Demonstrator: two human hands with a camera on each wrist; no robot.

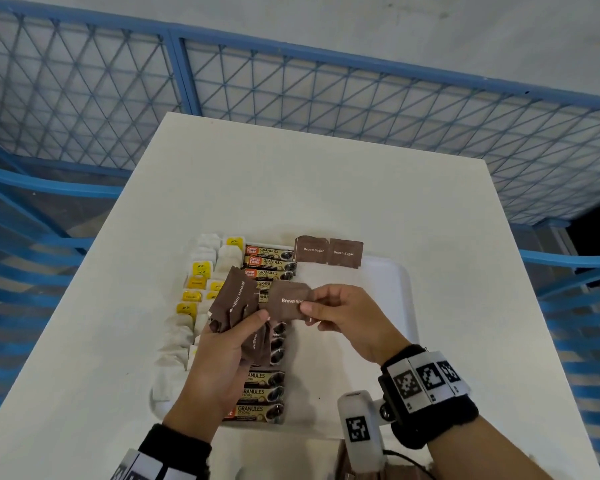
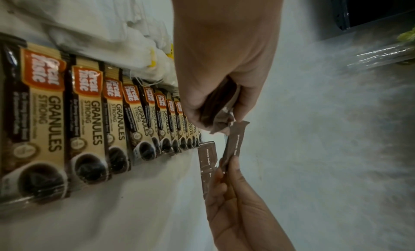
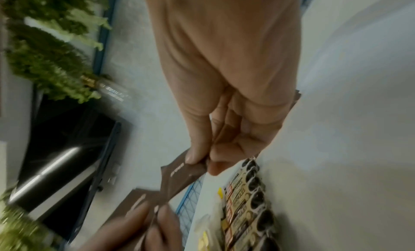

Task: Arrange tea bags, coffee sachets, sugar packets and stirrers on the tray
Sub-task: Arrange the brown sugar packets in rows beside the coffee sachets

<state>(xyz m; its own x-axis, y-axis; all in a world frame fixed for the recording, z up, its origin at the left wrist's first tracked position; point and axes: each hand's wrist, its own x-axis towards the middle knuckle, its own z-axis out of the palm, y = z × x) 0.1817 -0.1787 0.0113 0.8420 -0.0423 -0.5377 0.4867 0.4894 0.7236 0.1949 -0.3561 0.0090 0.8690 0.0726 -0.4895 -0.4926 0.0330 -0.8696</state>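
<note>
A white tray (image 1: 392,278) lies on the white table (image 1: 291,188). On its left side lie white tea bags with yellow tags (image 1: 196,292), then a column of coffee sachets (image 1: 269,263). Two brown sugar packets (image 1: 328,252) lie at the tray's far edge. My left hand (image 1: 222,355) grips a bunch of brown sugar packets (image 1: 236,299) above the sachets. My right hand (image 1: 347,317) pinches one brown sugar packet (image 1: 288,301) by its right end, held in the air between both hands. The left wrist view shows the bunch (image 2: 221,105) and the single packet (image 2: 234,143).
A blue mesh fence (image 1: 291,81) runs behind the table. Bare tray surface lies right of the sachets. Brown packets or a box (image 1: 343,462) show at the table's near edge, partly hidden by my right wrist mount.
</note>
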